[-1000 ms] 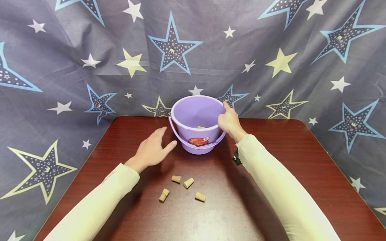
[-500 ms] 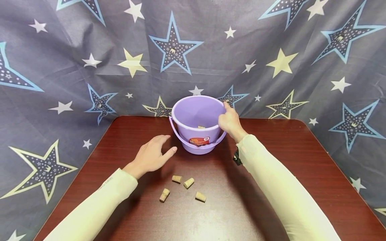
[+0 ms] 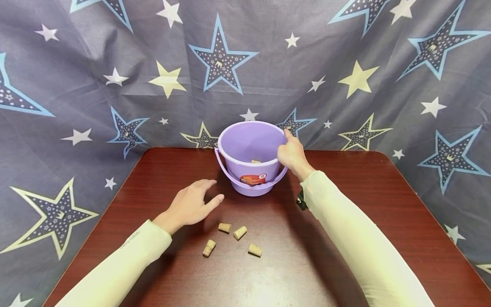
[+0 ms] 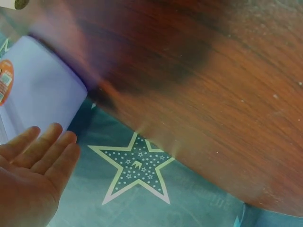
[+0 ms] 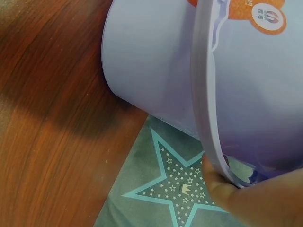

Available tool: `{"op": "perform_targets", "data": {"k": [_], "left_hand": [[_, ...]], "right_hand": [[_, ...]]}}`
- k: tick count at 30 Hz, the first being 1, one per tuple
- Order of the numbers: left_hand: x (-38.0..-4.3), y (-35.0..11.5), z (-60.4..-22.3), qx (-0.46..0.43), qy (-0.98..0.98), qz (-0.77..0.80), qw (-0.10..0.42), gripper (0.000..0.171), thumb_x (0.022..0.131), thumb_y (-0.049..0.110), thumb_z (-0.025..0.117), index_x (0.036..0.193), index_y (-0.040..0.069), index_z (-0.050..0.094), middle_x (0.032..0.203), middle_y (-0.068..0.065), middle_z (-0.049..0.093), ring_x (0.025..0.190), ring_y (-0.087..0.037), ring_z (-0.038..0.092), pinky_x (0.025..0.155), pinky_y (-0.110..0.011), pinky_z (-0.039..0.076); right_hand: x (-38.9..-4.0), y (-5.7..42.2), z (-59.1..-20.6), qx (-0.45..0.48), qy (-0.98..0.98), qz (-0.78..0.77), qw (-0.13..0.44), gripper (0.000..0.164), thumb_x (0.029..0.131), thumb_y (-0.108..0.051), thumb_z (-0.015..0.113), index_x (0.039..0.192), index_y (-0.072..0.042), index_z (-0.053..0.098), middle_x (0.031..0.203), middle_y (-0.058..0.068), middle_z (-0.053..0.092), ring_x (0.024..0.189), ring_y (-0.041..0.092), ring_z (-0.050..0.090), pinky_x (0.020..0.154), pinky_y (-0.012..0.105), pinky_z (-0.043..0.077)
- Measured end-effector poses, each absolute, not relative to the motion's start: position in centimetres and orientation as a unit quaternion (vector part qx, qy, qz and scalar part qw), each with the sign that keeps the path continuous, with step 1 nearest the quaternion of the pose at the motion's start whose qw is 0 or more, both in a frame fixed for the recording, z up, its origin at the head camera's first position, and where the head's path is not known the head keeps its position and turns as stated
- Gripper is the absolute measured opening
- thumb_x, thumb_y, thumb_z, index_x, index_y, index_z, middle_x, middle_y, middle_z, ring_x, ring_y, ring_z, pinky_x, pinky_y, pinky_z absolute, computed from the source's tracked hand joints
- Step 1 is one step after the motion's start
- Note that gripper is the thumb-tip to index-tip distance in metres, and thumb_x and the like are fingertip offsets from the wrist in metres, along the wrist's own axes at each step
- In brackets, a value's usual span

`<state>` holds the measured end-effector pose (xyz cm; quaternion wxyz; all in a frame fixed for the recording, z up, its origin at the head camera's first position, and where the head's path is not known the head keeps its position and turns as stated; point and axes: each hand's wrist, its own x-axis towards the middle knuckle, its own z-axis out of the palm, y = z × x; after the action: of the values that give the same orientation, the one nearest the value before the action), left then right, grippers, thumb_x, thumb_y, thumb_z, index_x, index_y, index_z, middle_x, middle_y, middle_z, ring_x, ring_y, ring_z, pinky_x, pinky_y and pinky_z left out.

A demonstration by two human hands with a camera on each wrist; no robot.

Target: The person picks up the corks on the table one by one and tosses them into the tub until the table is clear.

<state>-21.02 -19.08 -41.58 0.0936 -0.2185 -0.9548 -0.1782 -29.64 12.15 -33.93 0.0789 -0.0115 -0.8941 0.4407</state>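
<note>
A purple plastic bucket (image 3: 251, 170) with its handle hanging down in front stands upright at the back of the table. My right hand (image 3: 293, 154) grips its rim on the right side; in the right wrist view my fingers (image 5: 218, 182) lie by the handle's end. Inside the bucket a bit of cork (image 3: 255, 161) shows. My left hand (image 3: 189, 204) hovers left of the bucket with fingers apart, holding nothing. Closest to it lies one cork (image 3: 224, 227), with another cork (image 3: 240, 233) beside it. Nearer the front are a third cork (image 3: 209, 248) and one more cork (image 3: 255, 250).
The dark red wooden table (image 3: 345, 213) reaches back to a grey curtain (image 3: 268, 64) printed with stars, close behind the bucket. A dark strap (image 3: 301, 200) shows under the right sleeve.
My left hand has drawn back from beside the bucket, toward the front and slightly left, nearer the corks. The right hand, the bucket and the corks have stayed in place.
</note>
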Motion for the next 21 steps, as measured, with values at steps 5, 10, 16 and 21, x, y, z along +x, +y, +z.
{"op": "perform_targets", "data": {"k": [5,10,16,21], "left_hand": [[-20.5,-19.1,-41.6,-0.225,-0.954,-0.177,0.086,0.067,0.098,0.057,0.056,0.142,0.007,0.060,0.142,-0.012,0.061,0.134,-0.030,0.054,0.105,-0.054,0.045],[-20.1,-19.2,-41.7,-0.256,-0.947,-0.176,0.079,0.065,0.097,0.055,0.058,0.140,0.007,0.062,0.139,-0.010,0.063,0.131,-0.027,0.058,0.105,-0.050,0.047],[-19.9,-19.2,-42.0,-0.293,-0.938,-0.175,0.064,0.064,0.097,0.056,0.059,0.140,0.008,0.062,0.137,-0.007,0.064,0.128,-0.024,0.060,0.105,-0.048,0.048],[-19.6,-19.2,-42.0,-0.310,-0.934,-0.172,0.048,0.064,0.097,0.055,0.061,0.140,0.008,0.062,0.137,-0.006,0.064,0.129,-0.022,0.059,0.106,-0.047,0.047]], "right_hand": [[-29.7,12.1,-33.9,-0.013,-0.894,0.440,0.079,0.074,0.090,-0.004,0.038,0.163,-0.008,0.027,0.163,0.015,0.036,0.148,0.028,0.036,0.121,0.039,0.028],[-29.8,12.1,-34.0,-0.014,-0.896,0.438,0.078,0.074,0.090,-0.005,0.038,0.163,-0.009,0.027,0.163,0.014,0.036,0.148,0.028,0.036,0.121,0.039,0.027],[-29.8,12.1,-33.9,-0.015,-0.895,0.440,0.079,0.073,0.091,-0.005,0.039,0.163,-0.009,0.027,0.163,0.013,0.035,0.149,0.028,0.035,0.121,0.039,0.027],[-29.6,12.1,-33.9,-0.016,-0.893,0.442,0.080,0.074,0.090,-0.004,0.039,0.163,-0.009,0.027,0.163,0.014,0.036,0.148,0.028,0.035,0.121,0.039,0.027]]}}
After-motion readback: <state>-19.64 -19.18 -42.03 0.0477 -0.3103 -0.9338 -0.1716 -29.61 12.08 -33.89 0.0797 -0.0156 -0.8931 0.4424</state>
